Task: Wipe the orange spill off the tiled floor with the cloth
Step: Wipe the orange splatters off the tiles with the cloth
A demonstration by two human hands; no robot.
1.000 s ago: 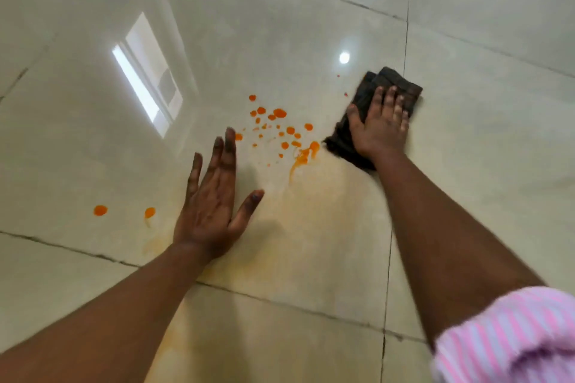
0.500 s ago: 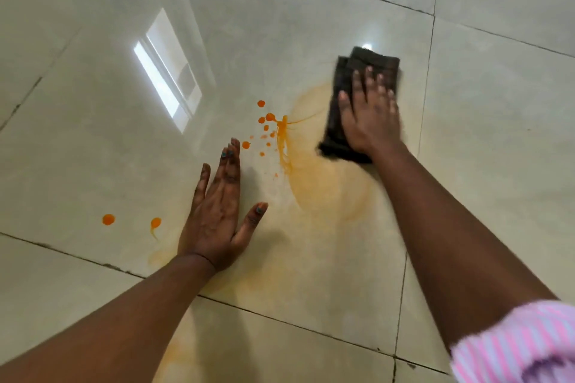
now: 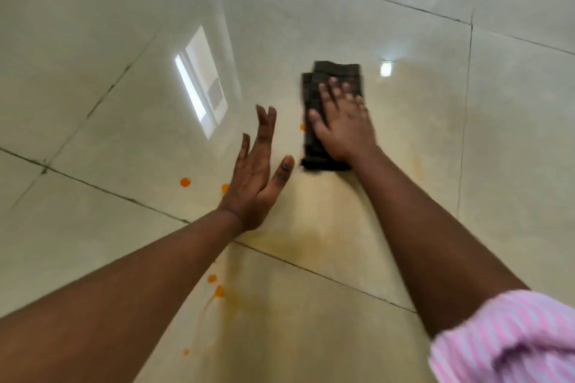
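Glossy cream tile underfoot, the floor (image 3: 124, 25) polished enough to mirror a bright window (image 3: 201, 84) as a slanted white rectangle and a lamp (image 3: 386, 68) as a small white dot. Thin dark grout lines (image 3: 102, 190) between large square slabs, chipped and uneven in places.

Dark, folded cloth (image 3: 337, 71), roughly rectangular, soft-looking and flat on the tile near the middle of the view, just left of the lamp's reflection. Pressed from above by the right hand (image 3: 342, 124), palm down, fingers straight and slightly spread over the fabric, thumb out to the left; edges blurred. Rolled at the right elbow, a pink-and-white striped sleeve (image 3: 510, 339).

Left hand (image 3: 258, 177) just beside the cloth on its left, apart from it, fingers straight and close together, thumb splayed toward the cloth. Tilted on its edge; whether touching the tile, cannot tell.

Spill (image 3: 185, 182) seen as round, opaque orange drops: one left of the left hand, one half hidden behind that hand's edge, a tiny one touching the cloth's left edge, two beside the left forearm lower down with a thin tail, and a small one near the bottom. Around and below the cloth, a pale yellow-orange smear (image 3: 311, 242), thin and streaky, spread across the grout line between the two arms.
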